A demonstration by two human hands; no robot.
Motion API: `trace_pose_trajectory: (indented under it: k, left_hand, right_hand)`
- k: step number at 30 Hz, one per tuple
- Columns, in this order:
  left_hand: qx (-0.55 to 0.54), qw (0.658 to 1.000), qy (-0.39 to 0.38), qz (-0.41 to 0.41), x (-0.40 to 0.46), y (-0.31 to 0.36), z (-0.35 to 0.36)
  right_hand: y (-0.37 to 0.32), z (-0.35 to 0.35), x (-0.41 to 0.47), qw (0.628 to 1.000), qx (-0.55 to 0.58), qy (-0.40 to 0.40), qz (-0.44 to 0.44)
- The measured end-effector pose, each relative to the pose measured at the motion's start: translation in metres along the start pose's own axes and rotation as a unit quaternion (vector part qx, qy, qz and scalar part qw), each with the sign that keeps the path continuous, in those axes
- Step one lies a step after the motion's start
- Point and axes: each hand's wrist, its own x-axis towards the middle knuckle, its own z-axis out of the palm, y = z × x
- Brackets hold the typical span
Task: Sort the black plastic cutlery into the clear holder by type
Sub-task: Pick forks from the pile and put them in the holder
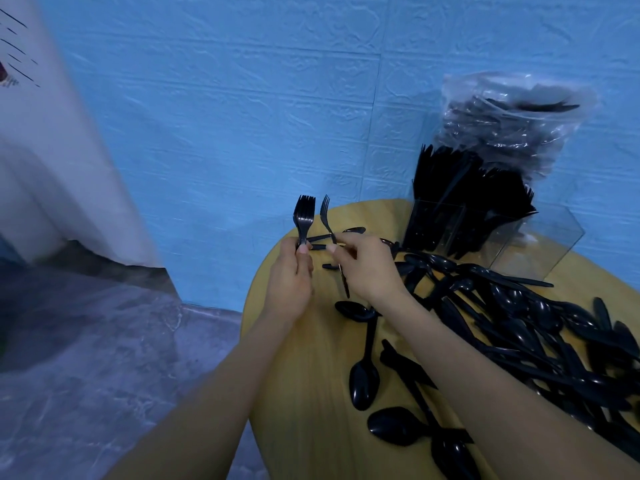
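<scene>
Forks upright at table's (294, 393) far-left edge: left hand (291, 278) grips several (304, 216), right hand (367, 268) pinches one (327, 216).

Black forks (304, 220) upright w/ tines up, loose spoon/knife pile (519, 320) beside clear holder (540, 237) holding upright cutlery.

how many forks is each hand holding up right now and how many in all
left hand: at least 2 forks, stacked so closely the exact number is unclear
right hand: 1 single fork
total: at least 3 forks held, tines up, over the table edge
</scene>
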Motion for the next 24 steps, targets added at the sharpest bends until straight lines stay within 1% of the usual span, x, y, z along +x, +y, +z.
trace_pose_trajectory:
  k: [3,6,11,17,21,24]
  left_hand:
    - [0.009,1.000,-0.009,0.012,0.000,-0.001,0.000]
    - [-0.004,1.000,-0.017,0.019,-0.003,0.006,-0.001]
    - [-0.035,0.999,-0.012,0.029,-0.006,0.013,-0.001]
    - [-0.065,0.996,-0.048,0.023,-0.003,0.009,-0.001]
    - [-0.033,0.996,-0.080,0.028,-0.005,0.009,0.001]
    - [0.017,0.996,-0.078,0.047,-0.006,0.008,0.003]
  right_hand:
    - [-0.001,0.007,-0.003,0.997,0.067,-0.019,0.023]
    - [-0.004,0.015,-0.002,0.995,0.090,-0.024,0.022]
    - [-0.009,0.023,0.004,0.992,0.120,-0.005,0.037]
    - [-0.010,0.022,0.007,0.980,0.186,0.011,0.069]
    - [-0.009,0.015,0.008,0.975,0.200,0.017,0.095]
    - [-0.008,0.009,0.009,0.980,0.176,0.014,0.091]
